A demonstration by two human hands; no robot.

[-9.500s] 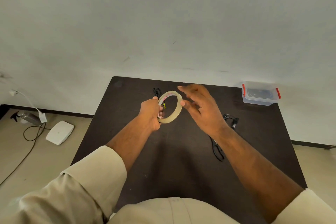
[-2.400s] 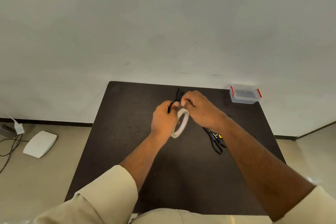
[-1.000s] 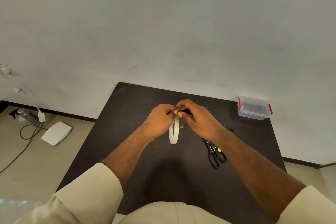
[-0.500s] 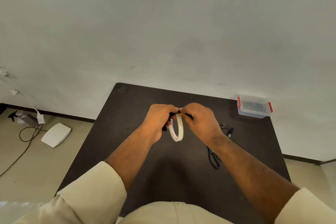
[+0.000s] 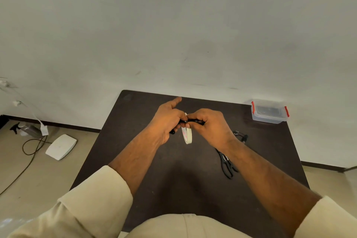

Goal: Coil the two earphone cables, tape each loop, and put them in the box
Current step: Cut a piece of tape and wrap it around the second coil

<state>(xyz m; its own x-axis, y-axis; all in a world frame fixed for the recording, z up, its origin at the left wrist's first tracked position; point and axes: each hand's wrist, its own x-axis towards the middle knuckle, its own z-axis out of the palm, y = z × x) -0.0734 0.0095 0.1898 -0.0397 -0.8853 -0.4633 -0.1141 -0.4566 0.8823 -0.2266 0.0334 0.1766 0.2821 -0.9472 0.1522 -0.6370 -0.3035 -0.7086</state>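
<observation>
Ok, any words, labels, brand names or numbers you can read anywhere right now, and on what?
None can be read.
Tape roll: reddish print on the inner core, too blurred to read.
Plastic box with red clips: no label visible.
White device on the floor: no marking visible.
Scissors: no legible marking.

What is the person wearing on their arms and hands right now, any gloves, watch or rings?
Both arms wear cream, beige-toned long sleeves pushed up to about the elbow, leaving the forearms bare. The left hand and right hand are bare: no gloves, and no watch or ring is visible from this view.
</observation>
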